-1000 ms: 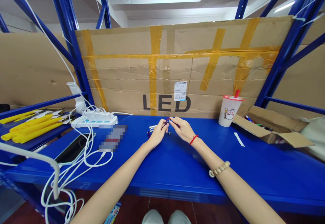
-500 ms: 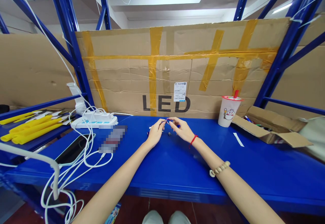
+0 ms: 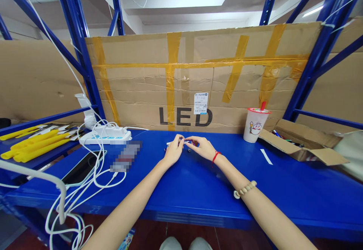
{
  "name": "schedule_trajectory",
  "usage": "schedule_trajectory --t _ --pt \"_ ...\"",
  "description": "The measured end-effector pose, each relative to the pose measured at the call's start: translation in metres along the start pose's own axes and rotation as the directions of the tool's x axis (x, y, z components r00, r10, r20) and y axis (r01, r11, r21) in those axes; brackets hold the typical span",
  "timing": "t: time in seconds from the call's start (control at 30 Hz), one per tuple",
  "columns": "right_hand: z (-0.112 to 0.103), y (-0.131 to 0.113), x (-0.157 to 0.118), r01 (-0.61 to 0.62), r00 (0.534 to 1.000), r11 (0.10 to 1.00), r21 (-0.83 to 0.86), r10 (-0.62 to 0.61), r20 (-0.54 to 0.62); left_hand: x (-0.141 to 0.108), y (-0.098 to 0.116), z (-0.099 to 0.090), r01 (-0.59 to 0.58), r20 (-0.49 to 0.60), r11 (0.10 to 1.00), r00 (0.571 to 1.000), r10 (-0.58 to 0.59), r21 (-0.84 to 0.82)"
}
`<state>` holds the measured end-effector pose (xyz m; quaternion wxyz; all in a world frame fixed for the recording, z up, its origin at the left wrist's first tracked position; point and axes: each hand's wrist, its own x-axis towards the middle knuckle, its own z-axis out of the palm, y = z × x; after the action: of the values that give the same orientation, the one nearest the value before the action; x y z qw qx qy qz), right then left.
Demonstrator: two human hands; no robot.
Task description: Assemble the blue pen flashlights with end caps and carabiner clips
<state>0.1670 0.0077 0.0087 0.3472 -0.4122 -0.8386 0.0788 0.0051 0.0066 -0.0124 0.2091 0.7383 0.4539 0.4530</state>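
My left hand [image 3: 174, 150] and my right hand [image 3: 203, 147] meet fingertip to fingertip above the far middle of the blue table [image 3: 198, 189]. Both are closed in a pinch on something small and partly purple, too small and too covered by my fingers to name. Just below the fingertips a small black piece [image 3: 189, 150] lies on the tabletop. Other little white and blue bits show behind my left hand, mostly hidden by it. A red string circles my right wrist, and a beaded bracelet sits further up that forearm.
Left stand a white power strip [image 3: 106, 135], tangled white cables [image 3: 98, 174] and a phone [image 3: 82, 168]. Yellow tubes [image 3: 42, 144] lie beyond. Right are a paper cup [image 3: 255, 126], a white strip [image 3: 266, 156] and an open cardboard box [image 3: 300, 149]. A large carton [image 3: 136, 91] walls the back.
My fingertips have shifted slightly downward and closer together, with the right fingers stretched more toward the left. The small black piece is now more covered by my right hand.
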Motion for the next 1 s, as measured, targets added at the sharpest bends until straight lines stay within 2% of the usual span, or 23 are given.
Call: schedule_trajectory --t 0.17,0.23,0.33,0.43,0.53,0.63,0.77,1.0 --pt "-0.001 0.0 0.0 0.014 0.999 0.997 -0.072 -0.011 0.038 0.0 -0.001 0.001 -0.001 -0.021 1.0 1.0 0.001 -0.009" --pt "-0.003 0.0 0.0 -0.01 1.0 0.995 -0.1 0.01 0.003 0.001 0.001 -0.001 0.029 -0.055 0.999 0.998 -0.028 0.014" --pt "-0.009 0.004 0.002 -0.112 0.988 0.983 -0.144 0.095 -0.119 0.001 0.005 -0.005 0.12 -0.179 0.99 0.978 -0.106 0.072" --pt "-0.017 0.014 0.004 -0.307 0.932 0.927 -0.215 0.247 -0.265 0.001 0.009 -0.01 0.207 -0.297 0.974 0.94 -0.17 0.097" --pt "-0.025 0.025 0.004 -0.489 0.853 0.832 -0.262 0.393 -0.345 0.0 0.012 -0.014 0.254 -0.323 0.962 0.923 -0.211 0.098" --pt "-0.031 0.033 0.002 -0.595 0.797 0.743 -0.306 0.497 -0.343 0.0 0.012 -0.015 0.278 -0.328 0.954 0.917 -0.228 0.115" --pt "-0.032 0.042 -0.001 -0.661 0.75 0.655 -0.366 0.593 -0.294 0.001 0.009 -0.015 0.285 -0.364 0.949 0.905 -0.219 0.137" --pt "-0.026 0.055 -0.003 -0.65 0.756 0.67 -0.36 0.621 -0.208 0.003 0.008 -0.018 0.319 -0.425 0.938 0.874 -0.237 0.133"
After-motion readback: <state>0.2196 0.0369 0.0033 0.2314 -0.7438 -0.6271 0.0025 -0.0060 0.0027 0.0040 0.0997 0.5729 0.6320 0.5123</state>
